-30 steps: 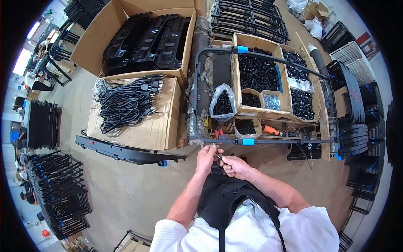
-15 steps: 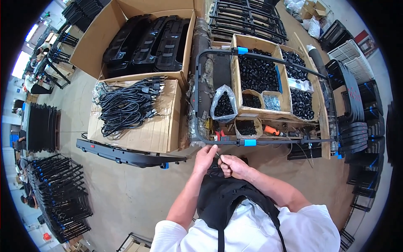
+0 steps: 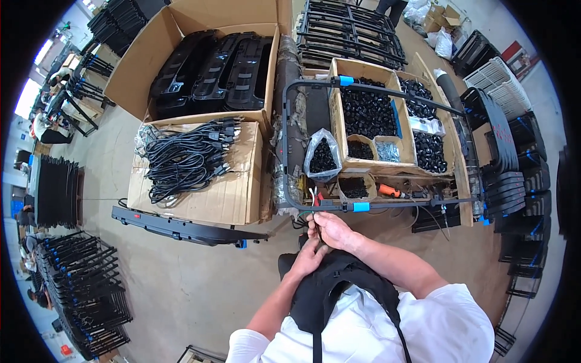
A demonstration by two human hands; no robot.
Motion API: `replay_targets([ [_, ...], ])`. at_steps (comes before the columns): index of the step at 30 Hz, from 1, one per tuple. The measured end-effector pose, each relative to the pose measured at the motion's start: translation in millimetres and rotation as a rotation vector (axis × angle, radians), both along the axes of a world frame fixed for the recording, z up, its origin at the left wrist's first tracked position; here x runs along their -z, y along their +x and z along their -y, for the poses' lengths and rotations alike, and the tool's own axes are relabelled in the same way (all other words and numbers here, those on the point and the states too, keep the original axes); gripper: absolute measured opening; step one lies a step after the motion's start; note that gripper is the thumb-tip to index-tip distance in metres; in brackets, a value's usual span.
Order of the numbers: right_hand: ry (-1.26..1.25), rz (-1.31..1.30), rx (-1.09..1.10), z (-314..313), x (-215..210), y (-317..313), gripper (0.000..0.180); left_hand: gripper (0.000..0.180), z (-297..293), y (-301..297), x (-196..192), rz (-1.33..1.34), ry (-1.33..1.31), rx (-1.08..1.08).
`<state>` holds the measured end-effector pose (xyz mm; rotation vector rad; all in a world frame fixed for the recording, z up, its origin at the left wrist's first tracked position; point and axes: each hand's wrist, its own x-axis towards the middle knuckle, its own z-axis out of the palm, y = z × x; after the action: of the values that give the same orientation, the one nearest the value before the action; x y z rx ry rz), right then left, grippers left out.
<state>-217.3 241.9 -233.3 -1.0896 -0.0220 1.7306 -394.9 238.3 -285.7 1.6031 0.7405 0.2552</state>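
Note:
Both hands are together at the near left corner of a black tubular frame [image 3: 399, 206] with blue tape on its bars. Between the fingers of my right hand [image 3: 331, 230] is a thin dark cable whose loose white wire ends [image 3: 313, 193] stick up past the bar. A bit of green wire shows beside those fingertips. My left hand [image 3: 309, 258] is closed lower down, close to my apron, apparently round the same cable; its fingertips are partly hidden. Just beyond the bar lies a small red part [image 3: 319, 199].
Under the frame, a wooden box [image 3: 369, 164] holds black plastic parts and screws. Nearby are a bag of black pieces [image 3: 322, 156] and an orange power tool [image 3: 389, 191]. Bundled power cords [image 3: 187, 158] lie on a carton at left; a long black panel [image 3: 181, 228] leans below it.
My left hand has dropped from the bar toward my apron. My right hand has risen to the bar, and white wire ends now stand above its fingers.

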Motion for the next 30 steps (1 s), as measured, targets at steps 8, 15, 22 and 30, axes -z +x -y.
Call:
replay_targets([
  [8,0.160,1.142,-0.766,-33,-97,61,0.040,0.030,13,-10,-3,0.032,-0.237,-0.261],
  [15,0.121,1.178,-1.013,-98,-4,104,0.041,0.034,11,-5,-7,-0.069,-0.375,-0.552],
  [22,0.010,0.710,-0.225,-98,45,112,0.031,0.031,9,13,-57,-0.036,-0.527,-0.513],
  [30,0.046,0.510,0.237,-129,30,102,0.033,0.028,10,26,-41,-0.223,-0.353,-0.548],
])
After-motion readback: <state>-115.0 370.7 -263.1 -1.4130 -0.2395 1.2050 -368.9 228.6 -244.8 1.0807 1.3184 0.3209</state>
